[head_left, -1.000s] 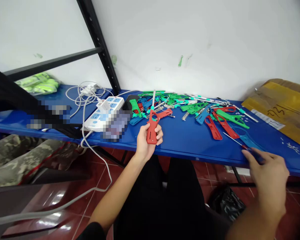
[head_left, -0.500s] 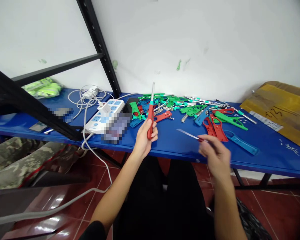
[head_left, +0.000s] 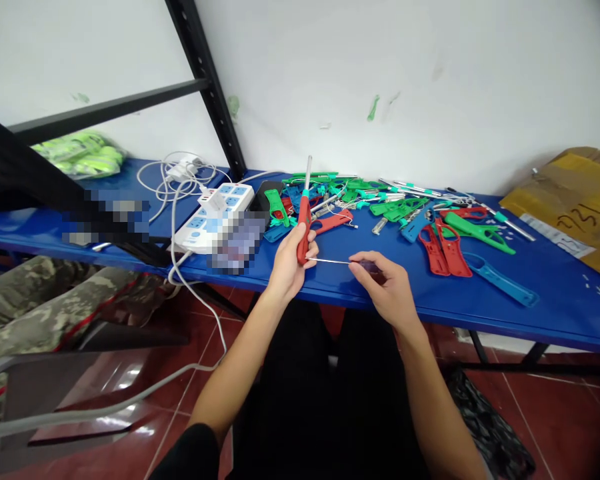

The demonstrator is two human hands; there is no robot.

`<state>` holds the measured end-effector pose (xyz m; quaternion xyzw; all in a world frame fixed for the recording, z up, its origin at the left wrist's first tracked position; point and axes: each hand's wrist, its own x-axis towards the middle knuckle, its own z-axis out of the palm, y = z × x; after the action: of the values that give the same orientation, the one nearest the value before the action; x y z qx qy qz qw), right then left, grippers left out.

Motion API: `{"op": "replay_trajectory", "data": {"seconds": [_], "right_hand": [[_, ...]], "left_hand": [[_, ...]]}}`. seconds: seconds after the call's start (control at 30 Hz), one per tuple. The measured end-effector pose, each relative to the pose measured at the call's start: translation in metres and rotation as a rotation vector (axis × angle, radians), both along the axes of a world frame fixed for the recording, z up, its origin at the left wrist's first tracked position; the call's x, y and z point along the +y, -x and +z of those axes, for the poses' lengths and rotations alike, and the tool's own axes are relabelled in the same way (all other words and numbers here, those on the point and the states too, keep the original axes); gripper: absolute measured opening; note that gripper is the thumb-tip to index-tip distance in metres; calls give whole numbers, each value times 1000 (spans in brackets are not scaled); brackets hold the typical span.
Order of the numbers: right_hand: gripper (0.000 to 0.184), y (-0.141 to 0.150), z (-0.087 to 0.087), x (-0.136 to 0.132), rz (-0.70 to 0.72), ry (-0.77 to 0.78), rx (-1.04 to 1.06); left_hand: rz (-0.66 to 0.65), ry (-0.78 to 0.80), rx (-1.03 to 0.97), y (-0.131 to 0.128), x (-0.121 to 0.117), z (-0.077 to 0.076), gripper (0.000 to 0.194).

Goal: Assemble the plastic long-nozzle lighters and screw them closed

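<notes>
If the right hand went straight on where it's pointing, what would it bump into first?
Probably the red lighter in the left hand: the right hand points a thin metal tool at its lower end. Depth is unclear, so the left hand might come first.

Cardboard box (head_left: 570, 197): handwritten black "31", leading character unclear; white label (head_left: 557, 235) unreadable.

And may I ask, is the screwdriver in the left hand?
No, the right hand holds the screwdriver; the left hand grips a red lighter.
</notes>
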<state>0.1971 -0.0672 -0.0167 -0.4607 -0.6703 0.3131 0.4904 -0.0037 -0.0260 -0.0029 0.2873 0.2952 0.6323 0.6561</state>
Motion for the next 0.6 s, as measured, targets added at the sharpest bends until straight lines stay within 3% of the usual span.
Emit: {"op": "replay_trajectory", "data": {"seconds": [0.6], "right_hand": [[25,2,-3,-1,9,-109,-139]], "left_hand": [[-6,15,-2,0,1,-1,40]]}}
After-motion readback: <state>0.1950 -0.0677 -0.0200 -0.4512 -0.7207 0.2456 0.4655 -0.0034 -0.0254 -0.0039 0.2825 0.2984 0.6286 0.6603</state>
